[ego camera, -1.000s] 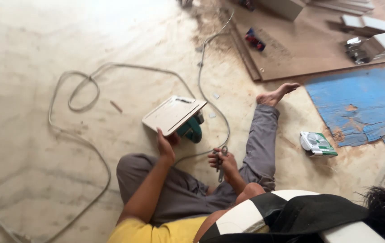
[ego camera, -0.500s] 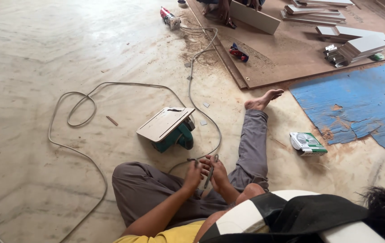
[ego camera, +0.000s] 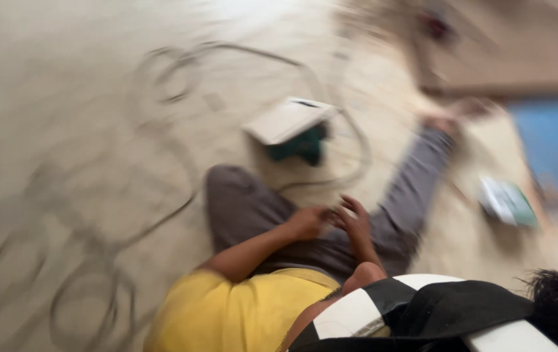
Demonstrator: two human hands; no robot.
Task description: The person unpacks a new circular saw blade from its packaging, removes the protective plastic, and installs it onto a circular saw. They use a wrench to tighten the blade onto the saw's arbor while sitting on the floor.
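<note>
Green-bodied power tool (ego camera: 301, 145) with pale flat base plate (ego camera: 287, 119) turned up, lying on the concrete floor (ego camera: 64, 130), beyond the fingers and well apart from them. Grey cable (ego camera: 350, 163) looping from tool round toward the lap, then lost in blur near the hands. Left hand (ego camera: 310, 221) and right hand (ego camera: 355, 220) brought together over the lap, fingertips touching or nearly so. Fingers (ego camera: 352, 205) of right hand curled, partly closed; left fingers bent inward. Whether anything is pinched between them: cannot tell, frame heavily smeared. Grey trousers (ego camera: 246, 208) under both hands, one leg stretched out beyond and to the right of the fingers, bare foot (ego camera: 445, 120) at its end. Yellow shirt (ego camera: 240, 306) below the forearms. More cable coils (ego camera: 90, 293) on floor far left of the fingers. Small white-and-green object (ego camera: 505, 202) on floor to the right, kind unclear. Blue sheet (ego camera: 552, 150) past it. Brown board (ego camera: 500, 65) further off, upper right.
</note>
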